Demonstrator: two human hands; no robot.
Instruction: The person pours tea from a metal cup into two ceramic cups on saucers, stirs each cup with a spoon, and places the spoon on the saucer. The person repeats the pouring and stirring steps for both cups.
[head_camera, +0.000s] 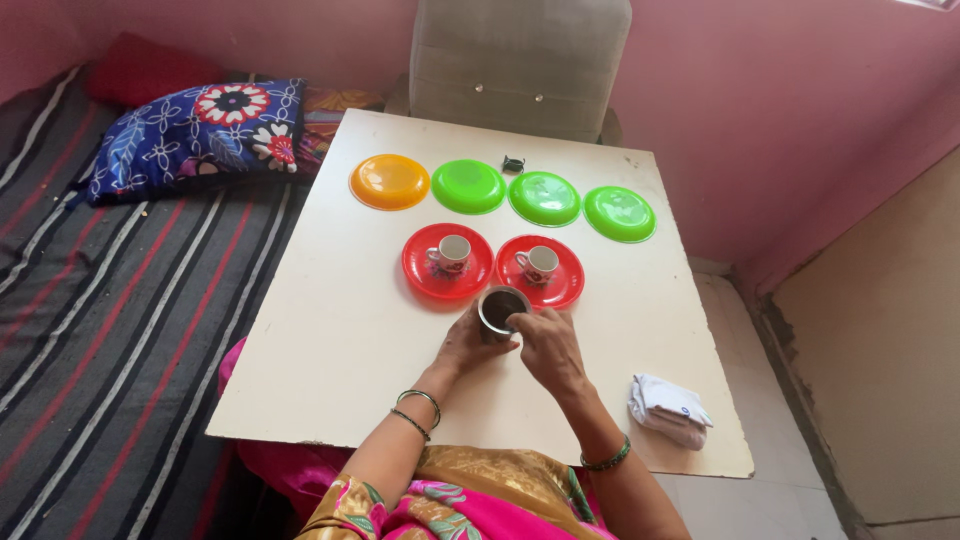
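A small steel tumbler (499, 306) with dark liquid stands on the white table (330, 330), just in front of two red plates. My left hand (467, 342) wraps around its left side. My right hand (549, 345) touches its right rim with the fingertips. The left red plate (421, 270) bears a small white cup (452, 252). On the right red plate (566, 284) sits a second white cup (540, 263). Both cups look empty.
Behind the red plates runs a row of an orange plate (389, 181) and three green plates (468, 186) (544, 198) (619, 213). A small dark clip (513, 163) lies behind them. A folded white cloth (668, 409) is at the table's right front. A chair (520, 65) stands behind; a striped bed with a floral pillow (195, 135) lies left.
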